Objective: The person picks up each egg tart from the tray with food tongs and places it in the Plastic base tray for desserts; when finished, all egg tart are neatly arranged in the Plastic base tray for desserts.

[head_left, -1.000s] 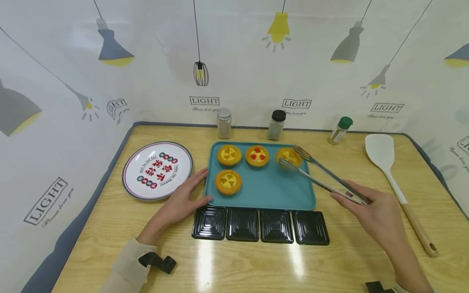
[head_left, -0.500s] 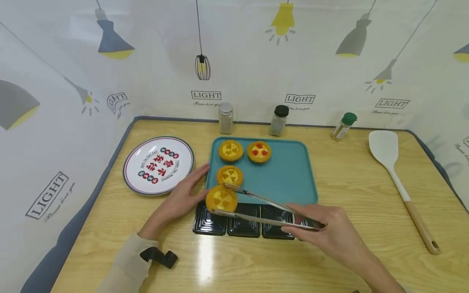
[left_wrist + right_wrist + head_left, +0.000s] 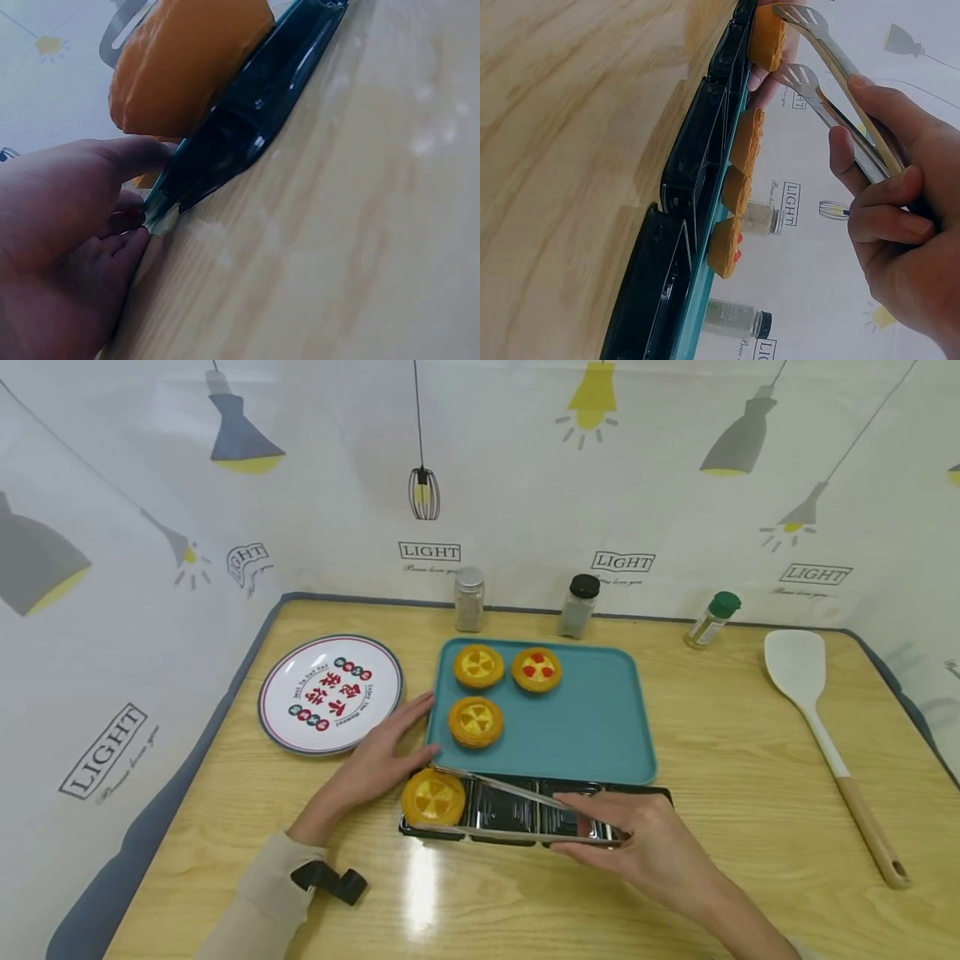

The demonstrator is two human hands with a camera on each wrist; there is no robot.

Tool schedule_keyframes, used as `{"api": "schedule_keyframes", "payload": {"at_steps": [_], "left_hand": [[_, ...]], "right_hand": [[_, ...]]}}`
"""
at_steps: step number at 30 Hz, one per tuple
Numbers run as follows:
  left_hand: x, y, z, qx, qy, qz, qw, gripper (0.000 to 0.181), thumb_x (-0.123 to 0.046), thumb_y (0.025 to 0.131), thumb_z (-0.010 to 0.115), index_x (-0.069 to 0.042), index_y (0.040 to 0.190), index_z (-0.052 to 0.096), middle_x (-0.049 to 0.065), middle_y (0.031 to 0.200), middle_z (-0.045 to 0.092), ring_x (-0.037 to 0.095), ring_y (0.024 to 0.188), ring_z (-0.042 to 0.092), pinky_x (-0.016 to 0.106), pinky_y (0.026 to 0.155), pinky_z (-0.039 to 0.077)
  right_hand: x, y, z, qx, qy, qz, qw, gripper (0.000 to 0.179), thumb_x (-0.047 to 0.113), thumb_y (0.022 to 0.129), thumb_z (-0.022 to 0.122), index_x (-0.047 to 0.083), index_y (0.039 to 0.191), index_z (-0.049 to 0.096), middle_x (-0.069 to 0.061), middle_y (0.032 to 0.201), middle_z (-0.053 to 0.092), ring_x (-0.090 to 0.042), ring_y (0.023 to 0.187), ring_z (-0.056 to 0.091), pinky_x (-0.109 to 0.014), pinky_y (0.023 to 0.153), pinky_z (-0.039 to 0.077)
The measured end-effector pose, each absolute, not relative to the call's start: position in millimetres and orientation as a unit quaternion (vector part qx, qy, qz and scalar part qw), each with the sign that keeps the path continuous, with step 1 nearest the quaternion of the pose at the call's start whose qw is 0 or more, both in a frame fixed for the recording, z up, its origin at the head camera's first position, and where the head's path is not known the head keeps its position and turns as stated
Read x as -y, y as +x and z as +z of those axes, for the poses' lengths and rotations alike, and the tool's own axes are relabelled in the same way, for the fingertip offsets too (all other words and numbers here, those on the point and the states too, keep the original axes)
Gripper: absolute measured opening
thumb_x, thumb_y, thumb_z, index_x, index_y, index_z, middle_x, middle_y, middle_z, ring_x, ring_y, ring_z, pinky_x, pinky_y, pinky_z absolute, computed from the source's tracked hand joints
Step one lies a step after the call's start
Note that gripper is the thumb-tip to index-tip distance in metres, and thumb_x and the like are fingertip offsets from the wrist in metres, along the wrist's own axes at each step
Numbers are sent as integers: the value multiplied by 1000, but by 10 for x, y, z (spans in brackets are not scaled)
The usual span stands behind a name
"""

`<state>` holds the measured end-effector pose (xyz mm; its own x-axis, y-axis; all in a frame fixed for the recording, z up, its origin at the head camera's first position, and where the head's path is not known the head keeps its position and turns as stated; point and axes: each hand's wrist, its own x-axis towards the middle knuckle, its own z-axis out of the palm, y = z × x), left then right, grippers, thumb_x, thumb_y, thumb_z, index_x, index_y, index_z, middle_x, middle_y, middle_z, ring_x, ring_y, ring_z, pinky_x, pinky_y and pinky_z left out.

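Observation:
My right hand grips metal tongs, one arm on each side of an egg tart with yellow wedges. That tart is at the leftmost of several black square plastic trays; the left wrist view shows the tart at the black tray's rim. My left hand rests at the left edge of the teal tray, fingers extended along it and thumb at its near corner. On the teal tray are two yellow-topped tarts and a red-dotted tart.
A white printed plate lies left of the teal tray. Behind it stand a silver-capped shaker, a black-capped shaker and a green-capped jar. A white spatula with a wooden handle lies at right.
The tongs have carried the tart from the teal tray's far right, leftward and nearer, to the leftmost black tray. My left hand stays at the teal tray's edge.

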<state>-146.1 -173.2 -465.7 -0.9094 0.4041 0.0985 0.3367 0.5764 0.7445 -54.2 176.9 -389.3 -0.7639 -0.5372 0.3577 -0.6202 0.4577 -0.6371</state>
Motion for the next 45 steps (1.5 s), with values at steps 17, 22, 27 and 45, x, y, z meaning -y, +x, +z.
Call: {"api": "schedule_keyframes", "payload": {"at_steps": [17,22,27,45], "left_hand": [[1716,-1466,-4652,-888,211,407,41,71,-38,96,62,-18,155,29,2,160,24,29,147,16,54,116,16],[1715,-1470,-4646,-888,210,406,41,71,-39,96,62,-19,155,29,0,160,24,28,147,15,53,116,15],[1716,-1469,-4650,-889,204,409,38,71,-42,96,62,-20,155,30,0,160,24,28,147,14,54,116,14],[1705,-1451,-4687,-886,207,414,29,70,-40,95,63,-20,154,32,-1,160,26,26,146,19,52,116,18]], "right_hand": [[-1851,-558,-3793,876,322,353,63,48,35,77,83,22,122,70,20,81,61,5,50,37,-9,42,32],[-2020,-714,-3560,906,239,339,85,51,38,77,83,28,125,68,22,78,61,1,43,30,-15,34,28],[-2213,-1029,-3469,930,176,278,166,50,35,76,85,16,120,72,13,76,65,-4,41,27,-21,32,25],[-2344,-1407,-3827,947,122,269,123,57,46,79,79,3,116,72,3,71,67,-7,43,35,-24,36,29]]}}
